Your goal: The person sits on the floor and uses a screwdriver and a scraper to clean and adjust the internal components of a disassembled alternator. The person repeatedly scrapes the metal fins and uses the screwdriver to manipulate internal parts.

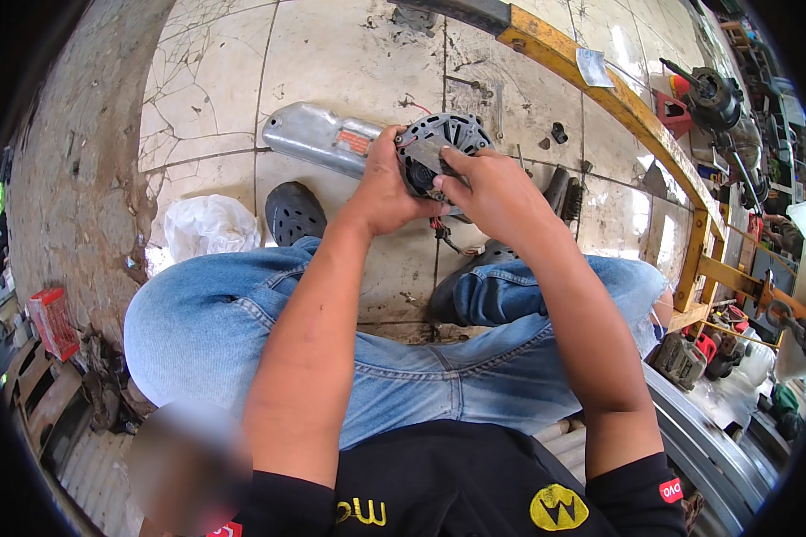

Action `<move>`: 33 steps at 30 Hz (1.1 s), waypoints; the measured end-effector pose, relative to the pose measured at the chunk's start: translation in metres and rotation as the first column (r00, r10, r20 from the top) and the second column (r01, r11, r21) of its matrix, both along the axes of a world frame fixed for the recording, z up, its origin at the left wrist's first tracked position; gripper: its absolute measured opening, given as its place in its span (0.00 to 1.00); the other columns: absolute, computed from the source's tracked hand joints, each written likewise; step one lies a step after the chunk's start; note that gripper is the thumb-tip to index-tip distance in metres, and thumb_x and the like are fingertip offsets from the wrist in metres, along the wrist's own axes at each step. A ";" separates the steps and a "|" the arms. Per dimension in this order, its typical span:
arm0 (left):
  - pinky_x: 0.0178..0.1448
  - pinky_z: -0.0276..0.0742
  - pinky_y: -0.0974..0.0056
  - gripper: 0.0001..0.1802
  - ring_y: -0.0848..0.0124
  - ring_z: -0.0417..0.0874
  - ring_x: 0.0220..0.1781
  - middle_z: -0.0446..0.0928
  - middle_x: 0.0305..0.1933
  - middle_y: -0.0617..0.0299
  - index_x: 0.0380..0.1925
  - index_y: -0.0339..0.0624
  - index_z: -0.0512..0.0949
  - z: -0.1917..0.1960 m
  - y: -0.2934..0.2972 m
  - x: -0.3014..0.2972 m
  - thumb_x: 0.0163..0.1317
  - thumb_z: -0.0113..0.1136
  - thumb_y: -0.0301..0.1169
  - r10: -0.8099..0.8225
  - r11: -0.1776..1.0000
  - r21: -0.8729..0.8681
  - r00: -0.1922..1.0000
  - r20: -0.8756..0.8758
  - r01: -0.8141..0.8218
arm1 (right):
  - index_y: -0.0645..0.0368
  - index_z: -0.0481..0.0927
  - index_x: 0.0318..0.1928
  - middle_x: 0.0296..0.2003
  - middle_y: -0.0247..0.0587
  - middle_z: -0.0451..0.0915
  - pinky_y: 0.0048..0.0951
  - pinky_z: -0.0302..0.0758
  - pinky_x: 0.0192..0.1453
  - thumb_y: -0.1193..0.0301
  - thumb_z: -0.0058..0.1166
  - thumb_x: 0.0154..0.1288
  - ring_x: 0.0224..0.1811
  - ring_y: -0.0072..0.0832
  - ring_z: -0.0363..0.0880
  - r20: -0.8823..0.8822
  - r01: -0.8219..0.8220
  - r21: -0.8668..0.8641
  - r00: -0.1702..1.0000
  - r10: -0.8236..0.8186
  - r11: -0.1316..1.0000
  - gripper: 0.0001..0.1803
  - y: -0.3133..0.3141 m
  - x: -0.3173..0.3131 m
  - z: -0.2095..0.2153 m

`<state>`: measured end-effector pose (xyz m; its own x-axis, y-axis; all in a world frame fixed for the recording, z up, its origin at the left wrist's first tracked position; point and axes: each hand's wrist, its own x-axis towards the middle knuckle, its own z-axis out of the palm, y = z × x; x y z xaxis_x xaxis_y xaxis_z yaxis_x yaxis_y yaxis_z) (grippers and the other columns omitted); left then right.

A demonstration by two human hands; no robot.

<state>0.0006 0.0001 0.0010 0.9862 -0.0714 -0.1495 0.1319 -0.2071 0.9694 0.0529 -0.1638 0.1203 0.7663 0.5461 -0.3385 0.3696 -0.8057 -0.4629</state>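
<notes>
A round, finned metal alternator [464, 128] is held up over the tiled floor between my knees. My left hand [385, 186] is closed around its left side, fingers at the top and thumb below. Pinched in my right hand [497, 191] is a small flat grey piece [427, 154], which lies against the alternator's face. My fingers hide part of that piece, and its material is unclear. Below the alternator hangs a short wire with a connector [441, 230]. Just left of it, a long silver metal cover [309, 134] with an orange-red label lies on the floor.
A yellow metal frame [618, 98] runs along the right. A wrench [500, 109], a black brush [572, 199] and small dark parts lie on the tiles. A white plastic bag [210, 225] sits by my left shoe. Jugs and bottles [681, 361] stand at right.
</notes>
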 end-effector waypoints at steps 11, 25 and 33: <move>0.70 0.71 0.56 0.64 0.59 0.74 0.63 0.69 0.61 0.51 0.67 0.38 0.55 -0.010 -0.003 0.000 0.30 0.88 0.33 0.073 0.964 -0.255 0.997 -0.006 -0.073 | 0.63 0.82 0.46 0.33 0.61 0.81 0.52 0.76 0.46 0.61 0.58 0.68 0.41 0.57 0.81 -0.013 -0.001 0.055 1.000 0.002 0.998 0.16 0.002 0.001 0.003; 0.69 0.71 0.55 0.61 0.58 0.73 0.63 0.70 0.61 0.50 0.65 0.38 0.58 -0.005 -0.004 0.000 0.30 0.88 0.33 0.096 0.985 -0.141 0.995 -0.022 -0.098 | 0.65 0.81 0.43 0.31 0.62 0.81 0.52 0.76 0.46 0.62 0.58 0.67 0.40 0.57 0.81 0.009 0.008 0.036 1.000 -0.008 0.999 0.17 0.006 0.004 0.002; 0.71 0.69 0.55 0.62 0.56 0.73 0.64 0.70 0.61 0.50 0.66 0.37 0.57 -0.007 -0.004 -0.002 0.30 0.88 0.34 0.100 0.981 -0.163 0.995 -0.031 -0.104 | 0.65 0.82 0.43 0.31 0.61 0.82 0.52 0.76 0.47 0.62 0.58 0.67 0.41 0.57 0.81 0.022 -0.017 0.014 1.000 0.017 1.000 0.17 0.007 0.006 0.002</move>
